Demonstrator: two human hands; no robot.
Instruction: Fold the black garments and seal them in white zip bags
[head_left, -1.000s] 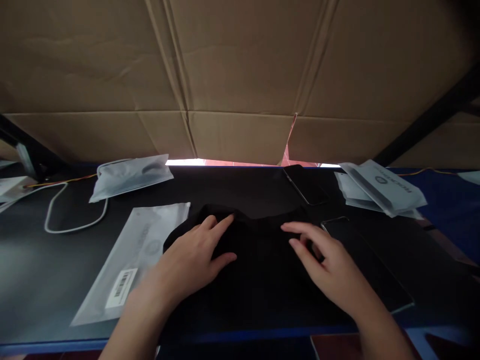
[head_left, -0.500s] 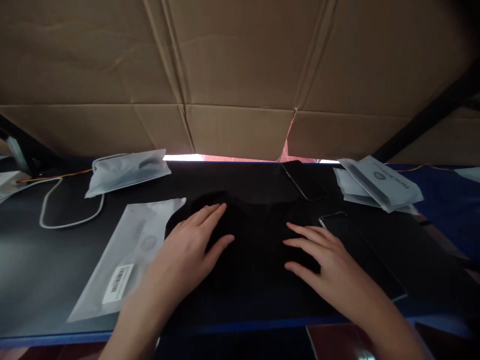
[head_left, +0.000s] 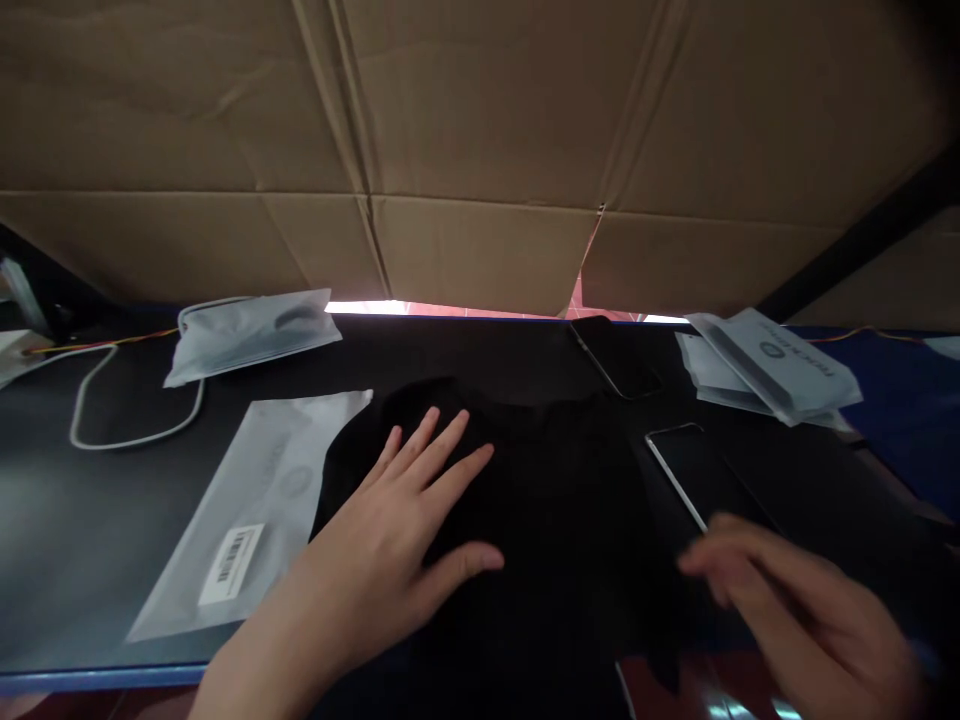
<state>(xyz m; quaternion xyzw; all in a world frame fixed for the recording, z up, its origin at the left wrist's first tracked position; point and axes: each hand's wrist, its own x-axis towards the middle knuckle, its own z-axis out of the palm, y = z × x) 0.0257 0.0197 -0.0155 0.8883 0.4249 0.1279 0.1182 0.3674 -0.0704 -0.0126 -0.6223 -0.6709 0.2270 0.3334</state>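
A black cloth item (head_left: 555,520), perhaps a garment, lies spread on the dark table, its lower part reaching the near edge. My left hand (head_left: 405,530) rests flat on its left side, fingers spread. Over the table's near right part is my right hand (head_left: 787,600), smeared by motion, with curled fingers drawn together close to the cloth's right side. Whatever those fingers hold, if anything, cannot be made out. Just beyond them lies a phone-shaped object with a shiny rim (head_left: 675,480). A translucent white bag (head_left: 277,480) with a barcode label lies left of the cloth.
Another translucent packet (head_left: 255,335) and a white cable (head_left: 135,443) are at the back left. Toward the back right are a dark phone (head_left: 616,358) and several printed white packets (head_left: 787,365). A cardboard panel (head_left: 480,120) stands along the far side.
My right hand has left its flat, spread pose on the cloth, moved toward me and to the right, and curled its fingers. My left hand has spread its fingers wider on the cloth.
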